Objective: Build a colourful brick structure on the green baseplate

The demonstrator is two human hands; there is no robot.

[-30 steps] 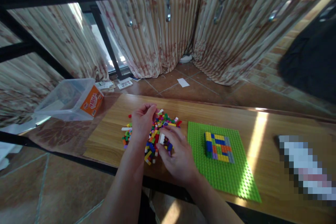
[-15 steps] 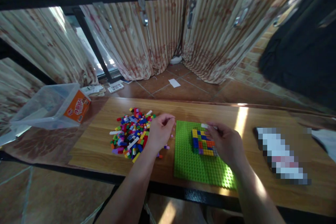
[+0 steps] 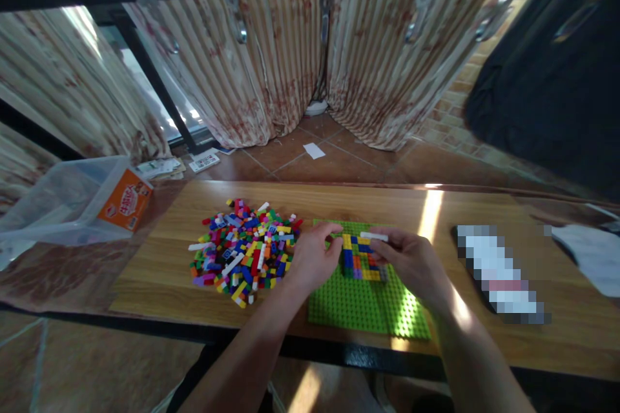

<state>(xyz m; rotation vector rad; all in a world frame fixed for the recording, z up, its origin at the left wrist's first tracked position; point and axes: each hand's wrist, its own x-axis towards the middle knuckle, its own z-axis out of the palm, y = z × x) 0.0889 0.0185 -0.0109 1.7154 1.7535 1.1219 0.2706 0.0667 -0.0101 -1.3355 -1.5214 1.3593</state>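
A green studded baseplate (image 3: 361, 310) lies on the wooden table (image 3: 159, 271). On it stands a small block of many-coloured bricks (image 3: 359, 259). My right hand (image 3: 411, 264) pinches a long white brick (image 3: 374, 236) just above the block's far edge. My left hand (image 3: 312, 259) rests at the block's left side, fingertips curled toward it; whether it holds a small piece I cannot tell. A heap of loose coloured bricks (image 3: 242, 253) lies to the left of my left hand.
A clear plastic box (image 3: 68, 201) with an orange label lies tipped at the table's left end. A blurred-out flat object (image 3: 498, 274) lies to the right of the baseplate, with white paper (image 3: 588, 255) beyond it. Curtains hang behind; a black bar crosses overhead.
Both hands left the brick heap and moved right onto the baseplate. My right hand carried the white brick over to the coloured block. The view also swung right.
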